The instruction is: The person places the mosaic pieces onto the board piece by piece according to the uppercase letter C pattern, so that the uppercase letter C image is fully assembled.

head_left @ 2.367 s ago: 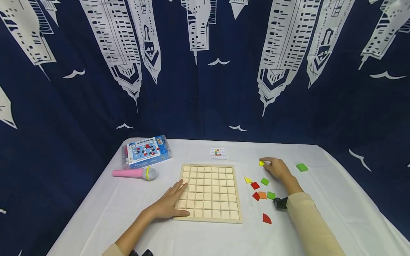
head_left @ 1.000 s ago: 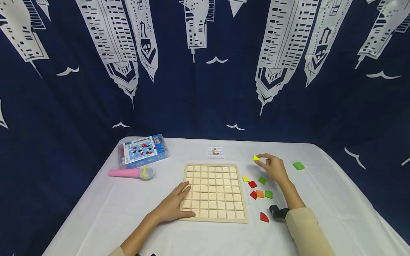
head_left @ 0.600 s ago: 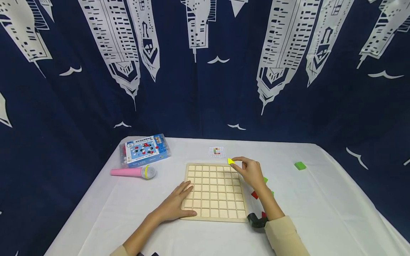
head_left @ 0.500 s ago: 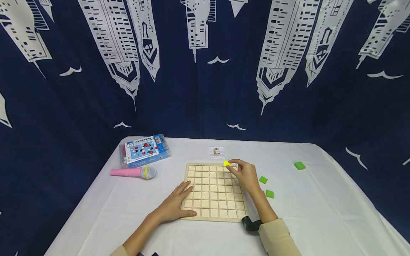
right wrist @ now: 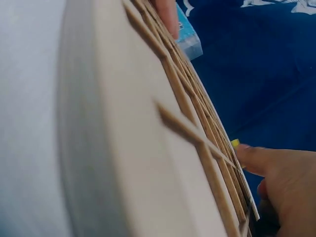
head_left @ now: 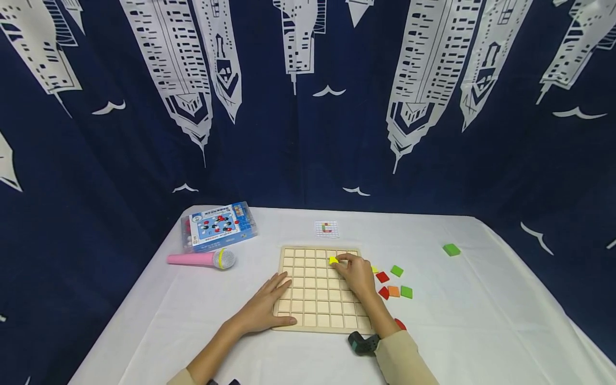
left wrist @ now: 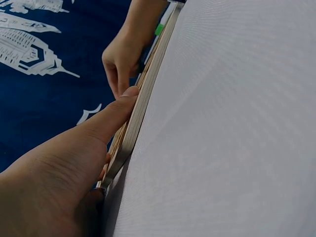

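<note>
In the head view, a wooden grid board (head_left: 315,306) lies on the white table. My left hand (head_left: 262,307) rests on its left side, fingers spread; the left wrist view shows the thumb (left wrist: 111,116) lying straight against the board's edge. Thumb and fingertips of my right hand (head_left: 357,275) pinch a small yellow tile (head_left: 333,260) over the far part of the grid, right of its middle. Only a sliver of that yellow tile (right wrist: 235,143) shows in the right wrist view. Whether it touches a cell, I cannot tell.
Right of the board lie loose tiles, among them red (head_left: 382,277), green (head_left: 406,292) and orange (head_left: 393,291). A green block (head_left: 451,249) sits farther right. Behind the board is a pattern card (head_left: 326,229). At left are a pink toy microphone (head_left: 197,260) and a blue boxed set (head_left: 221,227).
My right hand has carried the yellow tile leftward from beside the loose tiles and lowered it over the board's far cells. My left hand has stayed on the board, which shifted slightly right earlier.
</note>
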Tool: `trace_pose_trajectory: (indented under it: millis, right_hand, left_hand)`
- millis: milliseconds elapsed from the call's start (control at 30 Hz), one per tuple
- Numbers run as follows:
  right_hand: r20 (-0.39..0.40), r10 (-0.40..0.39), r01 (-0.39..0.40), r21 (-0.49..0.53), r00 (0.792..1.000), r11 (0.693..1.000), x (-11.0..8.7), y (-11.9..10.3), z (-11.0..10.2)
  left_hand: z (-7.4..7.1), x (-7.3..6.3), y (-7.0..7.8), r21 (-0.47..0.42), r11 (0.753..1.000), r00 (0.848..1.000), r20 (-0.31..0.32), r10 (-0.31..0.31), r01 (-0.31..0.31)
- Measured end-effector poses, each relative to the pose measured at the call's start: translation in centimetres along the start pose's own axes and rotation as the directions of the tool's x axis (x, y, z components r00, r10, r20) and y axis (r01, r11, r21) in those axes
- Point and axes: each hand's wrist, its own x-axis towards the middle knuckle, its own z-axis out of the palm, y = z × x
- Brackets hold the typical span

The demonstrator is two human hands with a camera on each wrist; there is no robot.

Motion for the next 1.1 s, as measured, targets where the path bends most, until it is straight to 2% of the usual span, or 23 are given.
trace_pose_trajectory:
  millis: [200,467,600,767,933,1100]
  right_hand:
    - [0.031,0.010,-0.009,-0.040,0.999,0.999,-0.1,0.1,0.4]
    - [0.022,-0.001,0.002,-0.066,1.000,0.998,-0.2,0.0,0.4]
    - [0.038,0.003,-0.002,-0.016,0.999,1.000,-0.2,-0.1,0.1]
    - [0.042,0.016,-0.019,0.062,0.999,0.998,-0.2,-0.1,-2.0]
    - [0.008,0.020,-0.020,0.028,1.000,0.999,-0.5,0.9,-5.2]
    - [0.005,-0.011,0.011,-0.028,1.000,1.000,-1.3,3.1,-7.7]
  left_hand:
    - [0.0,0.0,0.0,0.002,1.000,1.000,0.004,-0.007,0.007]
    - [0.1,-0.1,-0.1,0.006,1.000,1.000,0.008,-0.007,0.007]
    - [0.0,-0.1,-0.1,0.003,1.000,1.000,0.005,-0.011,0.011]
    - [0.3,-0.1,0.0,0.005,0.999,0.999,0.008,-0.040,0.040]
    - [0.4,-0.2,0.1,0.031,0.997,0.997,-0.008,-0.073,0.073]
    - [0.2,-0.1,0.0,0.061,0.995,0.997,-0.015,-0.081,0.082]
